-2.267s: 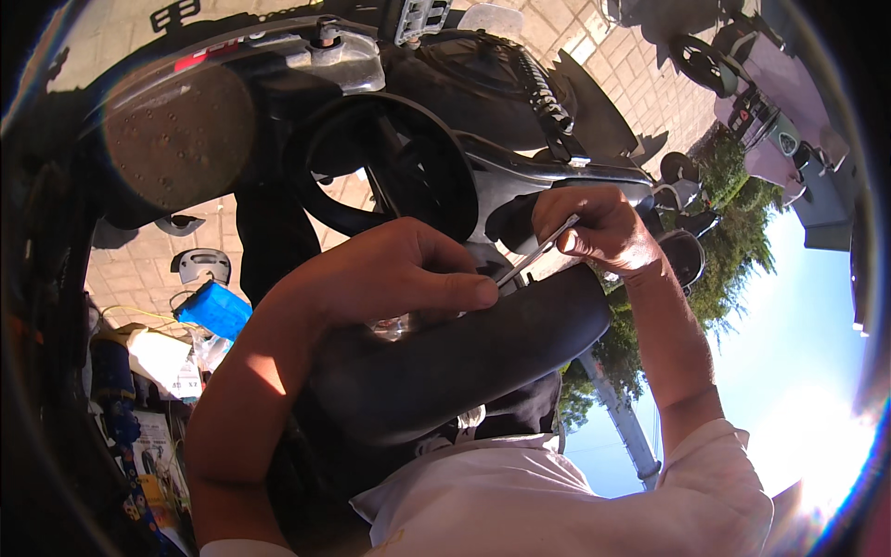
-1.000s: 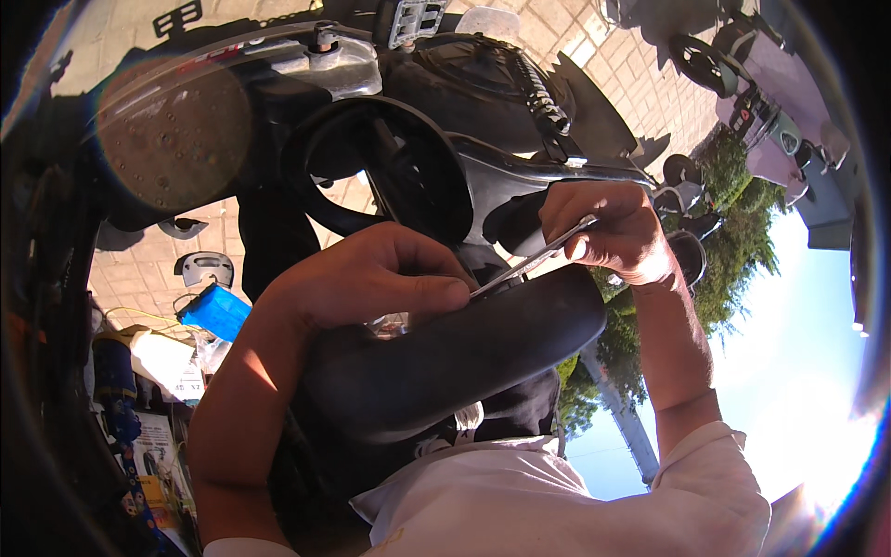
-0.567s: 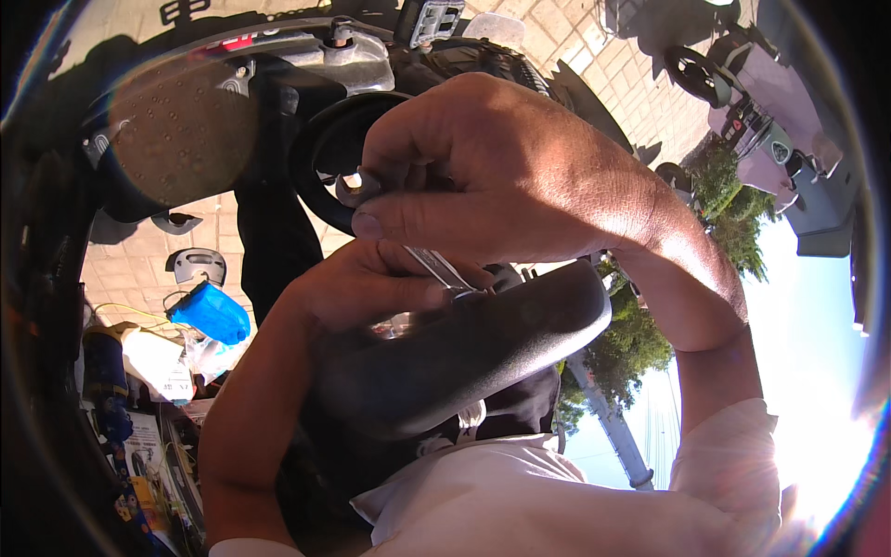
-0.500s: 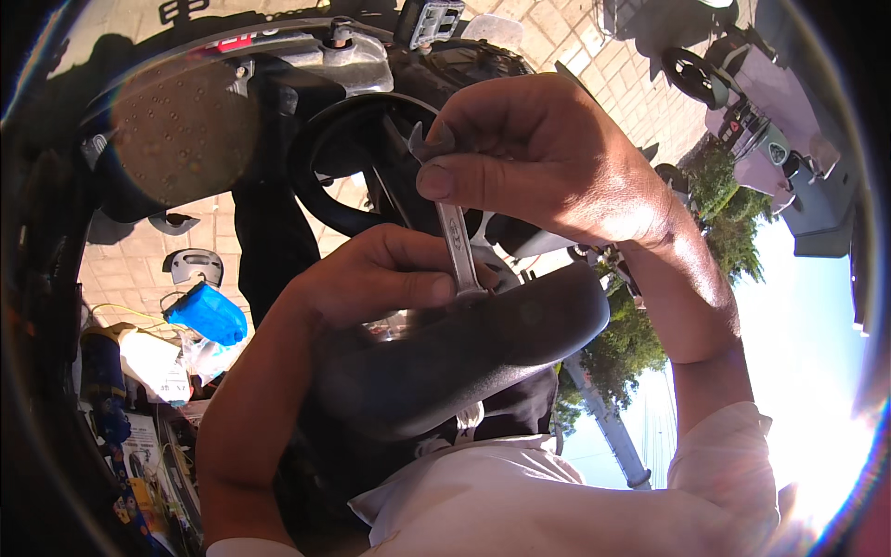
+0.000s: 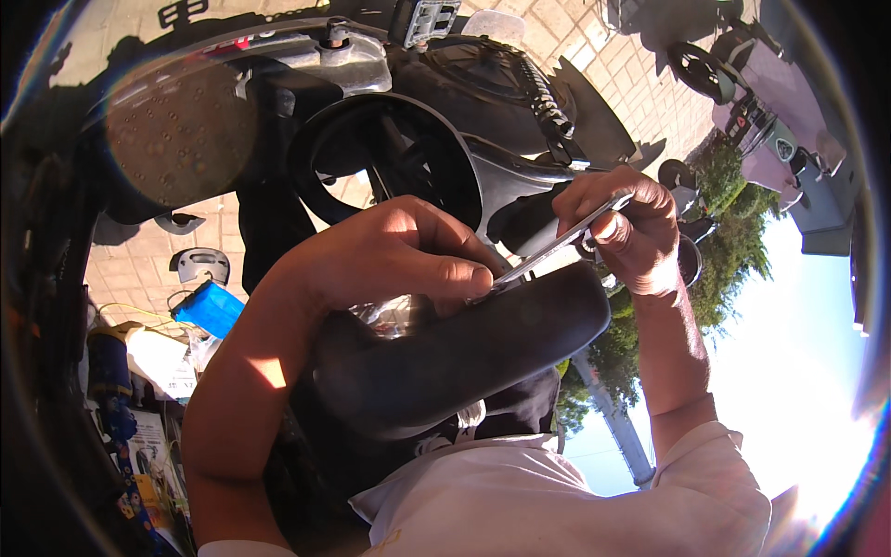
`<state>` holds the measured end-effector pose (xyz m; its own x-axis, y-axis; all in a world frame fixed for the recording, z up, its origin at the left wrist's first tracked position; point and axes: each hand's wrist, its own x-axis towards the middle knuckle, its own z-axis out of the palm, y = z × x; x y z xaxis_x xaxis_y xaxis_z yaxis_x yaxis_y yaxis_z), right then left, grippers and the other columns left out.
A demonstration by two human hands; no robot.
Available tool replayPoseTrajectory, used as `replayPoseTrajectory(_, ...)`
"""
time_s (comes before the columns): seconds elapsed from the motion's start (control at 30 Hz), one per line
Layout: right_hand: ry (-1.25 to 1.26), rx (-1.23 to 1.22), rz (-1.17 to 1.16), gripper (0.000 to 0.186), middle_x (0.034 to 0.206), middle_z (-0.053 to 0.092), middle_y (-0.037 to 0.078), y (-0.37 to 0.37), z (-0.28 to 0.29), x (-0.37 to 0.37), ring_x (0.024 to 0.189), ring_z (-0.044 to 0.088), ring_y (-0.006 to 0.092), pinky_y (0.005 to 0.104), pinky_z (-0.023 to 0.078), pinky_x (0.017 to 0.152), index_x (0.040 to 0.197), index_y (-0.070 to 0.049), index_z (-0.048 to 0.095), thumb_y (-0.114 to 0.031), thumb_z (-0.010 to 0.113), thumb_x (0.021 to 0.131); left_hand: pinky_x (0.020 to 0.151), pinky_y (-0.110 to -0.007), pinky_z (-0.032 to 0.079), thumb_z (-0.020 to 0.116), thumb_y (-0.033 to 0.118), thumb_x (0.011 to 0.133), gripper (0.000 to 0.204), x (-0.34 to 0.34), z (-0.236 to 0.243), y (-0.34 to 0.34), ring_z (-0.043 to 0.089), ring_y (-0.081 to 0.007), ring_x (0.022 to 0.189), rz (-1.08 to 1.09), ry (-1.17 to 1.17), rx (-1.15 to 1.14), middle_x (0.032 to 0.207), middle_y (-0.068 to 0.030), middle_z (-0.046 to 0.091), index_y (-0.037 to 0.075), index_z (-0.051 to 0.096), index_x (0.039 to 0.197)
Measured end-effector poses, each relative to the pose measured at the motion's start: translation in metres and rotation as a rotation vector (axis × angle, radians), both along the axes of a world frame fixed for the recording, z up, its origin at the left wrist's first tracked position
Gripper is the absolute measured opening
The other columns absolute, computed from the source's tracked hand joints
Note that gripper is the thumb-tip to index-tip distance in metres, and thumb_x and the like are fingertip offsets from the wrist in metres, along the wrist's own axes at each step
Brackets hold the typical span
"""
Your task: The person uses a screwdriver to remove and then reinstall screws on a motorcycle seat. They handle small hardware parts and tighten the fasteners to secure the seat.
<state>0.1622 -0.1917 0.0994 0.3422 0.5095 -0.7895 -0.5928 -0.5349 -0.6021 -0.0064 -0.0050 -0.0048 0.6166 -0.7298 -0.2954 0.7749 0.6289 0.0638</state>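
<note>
A slim metal wrench (image 5: pixel 557 246) runs slantwise between both hands, above a rounded black vehicle part (image 5: pixel 464 353). My right hand (image 5: pixel 624 232) grips its upper end. My left hand (image 5: pixel 390 260) lies on the black part, and its fingertips pinch the wrench's lower end; whatever the wrench sits on is hidden under the fingers. Something shiny and crinkled (image 5: pixel 394 316) shows below my left palm. Behind the hands is a black ring-shaped housing (image 5: pixel 320 139) of the vehicle.
A coil spring shock absorber (image 5: pixel 548 93) and grey metal parts sit at the top. A blue object (image 5: pixel 209 306), a small grey part (image 5: pixel 200 265) and assorted clutter lie on the brick paving (image 5: pixel 594 46) at left. Parked vehicles (image 5: pixel 770 139) and trees (image 5: pixel 733 251) stand at right.
My right hand swung the wrench up close in front of the camera, then back down to the right. The wrench again spans both hands. My left hand stayed on the black part.
</note>
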Motion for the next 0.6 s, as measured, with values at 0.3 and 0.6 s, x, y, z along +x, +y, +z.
replayPoseTrajectory(0.3, 0.205, -0.063, 0.056, 0.022, 0.091, 0.068, 0.015, -0.025, -0.007, 0.0, 0.083, 0.067, 0.02, 0.0314, 0.055, 0.076, 0.093, 0.005, 0.068, -0.012, 0.076, 0.082, 0.075, -0.025, 0.049, 0.073, 0.025, 0.085, 0.035, 0.005, -0.005, -0.001, 0.062, -0.0107, 0.079, -0.137, -0.075, -0.013, 0.085, -0.004, 0.069, -0.003, 0.069, 0.106)
replayPoseTrajectory(0.6, 0.012, -0.004, 0.43, 0.017, 0.08, 0.065, 0.009, 0.023, -0.001, 0.02, 0.077, 0.065, 0.0139, 0.0267, 0.051, 0.066, 0.091, 0.004, 0.067, -0.01, 0.074, 0.085, 0.081, -0.027, 0.049, 0.073, 0.028, 0.085, 0.038, -0.013, -0.014, -0.011, 0.062, -0.0115, 0.088, -0.048, -0.084, -0.09, 0.095, -0.0045, 0.068, -0.001, 0.067, 0.11)
